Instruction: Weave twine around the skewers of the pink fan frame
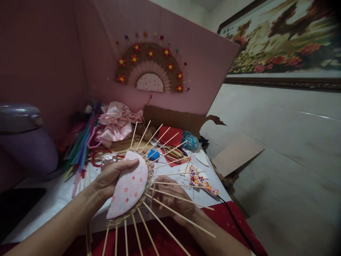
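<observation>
A half-round piece covered in pale pink dotted fabric (pixel 130 185) is tilted in front of me. Twisted cord (pixel 138 203) edges its curve, and several thin wooden sticks (pixel 149 231) fan outward from it. My left hand (pixel 112 176) grips the piece by its straight side, thumb on top of the fabric and fingers mostly behind. Behind the sticks is my right hand (pixel 172 195), its fingers curled close to the corded rim. Sticks cross in front of it, and whether its fingertips pinch the cord or a stick is hard to make out.
On the white-covered table (pixel 103 204) lie a flower-patterned glue gun (pixel 201 181), a blue block-like item (pixel 153 155), teal yarn (pixel 190 139), pink fabric (pixel 117 122) and pipe cleaners (pixel 84 138). A finished-looking fan decoration (pixel 150 53) is on the pink board behind. A purple appliance (pixel 26 145) stands left.
</observation>
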### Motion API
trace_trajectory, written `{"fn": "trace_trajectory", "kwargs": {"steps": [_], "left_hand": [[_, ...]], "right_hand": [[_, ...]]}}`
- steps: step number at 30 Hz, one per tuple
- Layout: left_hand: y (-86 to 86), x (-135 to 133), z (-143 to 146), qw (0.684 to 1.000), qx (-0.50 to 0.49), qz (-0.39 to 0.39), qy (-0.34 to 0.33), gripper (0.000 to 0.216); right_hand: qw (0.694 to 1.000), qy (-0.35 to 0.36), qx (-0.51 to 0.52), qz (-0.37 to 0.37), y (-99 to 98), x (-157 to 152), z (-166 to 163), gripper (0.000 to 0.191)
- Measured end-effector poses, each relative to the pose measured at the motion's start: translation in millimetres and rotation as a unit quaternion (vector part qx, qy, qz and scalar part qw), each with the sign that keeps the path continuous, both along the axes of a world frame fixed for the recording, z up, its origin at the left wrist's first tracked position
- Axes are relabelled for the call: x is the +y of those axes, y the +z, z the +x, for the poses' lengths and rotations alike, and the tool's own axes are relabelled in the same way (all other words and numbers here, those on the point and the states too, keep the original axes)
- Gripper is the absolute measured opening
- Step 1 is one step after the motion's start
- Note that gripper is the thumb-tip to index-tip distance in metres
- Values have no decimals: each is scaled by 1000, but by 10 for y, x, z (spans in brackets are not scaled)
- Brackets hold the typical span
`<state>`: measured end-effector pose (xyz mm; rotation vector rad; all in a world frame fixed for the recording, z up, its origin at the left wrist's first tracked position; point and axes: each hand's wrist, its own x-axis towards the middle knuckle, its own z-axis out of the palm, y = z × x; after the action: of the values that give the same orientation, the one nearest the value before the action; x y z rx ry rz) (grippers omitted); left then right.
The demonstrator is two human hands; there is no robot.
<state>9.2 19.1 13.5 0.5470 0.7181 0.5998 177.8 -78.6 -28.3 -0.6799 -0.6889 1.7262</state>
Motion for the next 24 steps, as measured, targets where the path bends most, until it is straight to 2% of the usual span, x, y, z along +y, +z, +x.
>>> {"fn": "trace_trajectory", "kwargs": {"steps": [2,8,13,17,20,24], "left_hand": [[4,-12,13,1000,-3,-5,-6,8],[14,-43,45,1000,-9,-16,-23,10],[2,-47,46,1000,-5,-15,-19,10],[1,-7,15,1000,1,-2,8,8],[14,21,-7,1000,-9,5,27,8],[16,31,-13,1000,-12,-2,21,7]], "right_hand": [[1000,-28,8,-5,23,10,-6,20],[998,-48,17,-32,22,11,-17,17],[999,-28,25,-37,-56,23,1,18],[999,13,-11,-29,-102,-12,25,18],[999,25,-32,-25,-70,-51,51,13],[998,48,-46,-15,30,-64,49,19]]}}
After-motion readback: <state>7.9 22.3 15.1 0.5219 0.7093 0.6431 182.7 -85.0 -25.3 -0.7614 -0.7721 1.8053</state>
